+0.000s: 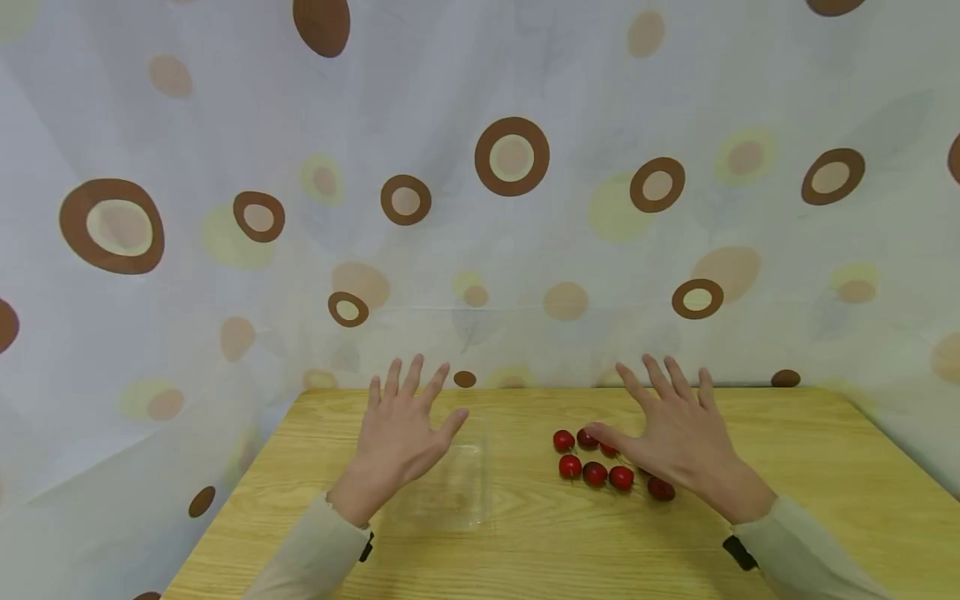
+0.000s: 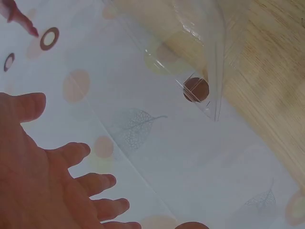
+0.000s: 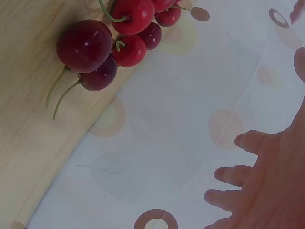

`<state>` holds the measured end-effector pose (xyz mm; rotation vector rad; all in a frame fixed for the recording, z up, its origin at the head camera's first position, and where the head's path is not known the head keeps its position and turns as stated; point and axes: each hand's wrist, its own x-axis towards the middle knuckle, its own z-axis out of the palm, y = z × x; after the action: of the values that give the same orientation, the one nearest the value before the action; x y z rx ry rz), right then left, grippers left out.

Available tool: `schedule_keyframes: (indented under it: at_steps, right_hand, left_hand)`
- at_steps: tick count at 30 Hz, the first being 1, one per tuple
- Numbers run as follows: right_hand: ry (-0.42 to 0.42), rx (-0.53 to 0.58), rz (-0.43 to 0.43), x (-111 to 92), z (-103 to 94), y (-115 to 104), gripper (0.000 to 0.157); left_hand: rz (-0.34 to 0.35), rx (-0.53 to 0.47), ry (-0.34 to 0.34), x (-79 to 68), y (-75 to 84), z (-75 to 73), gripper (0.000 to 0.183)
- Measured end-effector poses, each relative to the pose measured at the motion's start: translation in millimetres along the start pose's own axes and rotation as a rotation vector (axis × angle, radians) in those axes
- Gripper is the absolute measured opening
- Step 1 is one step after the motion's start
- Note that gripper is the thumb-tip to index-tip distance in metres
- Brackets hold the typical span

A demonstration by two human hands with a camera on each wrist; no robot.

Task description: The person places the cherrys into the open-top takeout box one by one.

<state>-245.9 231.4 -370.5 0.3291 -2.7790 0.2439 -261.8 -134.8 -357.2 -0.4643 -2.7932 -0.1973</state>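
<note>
Both hands hover above the wooden table with fingers spread and nothing in them. My left hand is over a clear plastic container, partly covering it; the container's transparent walls also show in the left wrist view. Over on the other side, my right hand is above a group of red cherries and hides some of them. In the right wrist view, dark and bright red cherries with green stems lie on the wood, apart from the fingers.
The light wooden table reaches back to a pale curtain printed with brown rings, spots and leaves. Cloth also hangs along the left and right sides. A dark band shows at the right wrist.
</note>
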Motion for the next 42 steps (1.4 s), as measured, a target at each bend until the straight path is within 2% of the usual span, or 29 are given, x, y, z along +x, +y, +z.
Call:
schedule_keyframes:
  at_steps: [13,19,23,27,31,36,39,42]
  right_hand:
    - [0.033,0.006,-0.019,-13,-6.1,9,0.100]
    - [0.028,0.017,-0.036,-21,-8.6,16,0.100]
    - [0.014,0.063,-0.045,-26,-7.8,22,0.099]
    - [-0.006,0.140,-0.039,-30,-3.2,32,0.097]
    - [-0.046,0.209,-0.033,-34,0.5,48,0.089]
    - [-0.120,0.305,-0.034,-40,3.9,72,0.070]
    - [-0.152,0.359,-0.040,-43,6.8,88,0.056]
    - [-0.172,0.416,-0.083,-45,11.0,102,0.044]
  left_hand:
    - [0.005,-0.059,0.033,-13.6,-7.2,-3.7,0.076]
    - [-0.005,-0.104,0.014,-23.2,-13.4,-3.9,0.076]
    - [-0.006,-0.139,-0.001,-28.5,-17.5,-2.1,0.076]
    - [0.008,-0.193,-0.042,-33.8,-22.6,0.2,0.080]
    - [-0.001,-0.333,-0.137,-41.6,-28.3,1.5,0.087]
    - [-0.043,-0.531,-0.252,-55.8,-37.2,5.3,0.097]
    - [-0.035,-0.608,-0.284,-64.1,-43.6,10.1,0.099]
    - [-0.014,-0.652,-0.304,-70.6,-49.3,15.1,0.102]
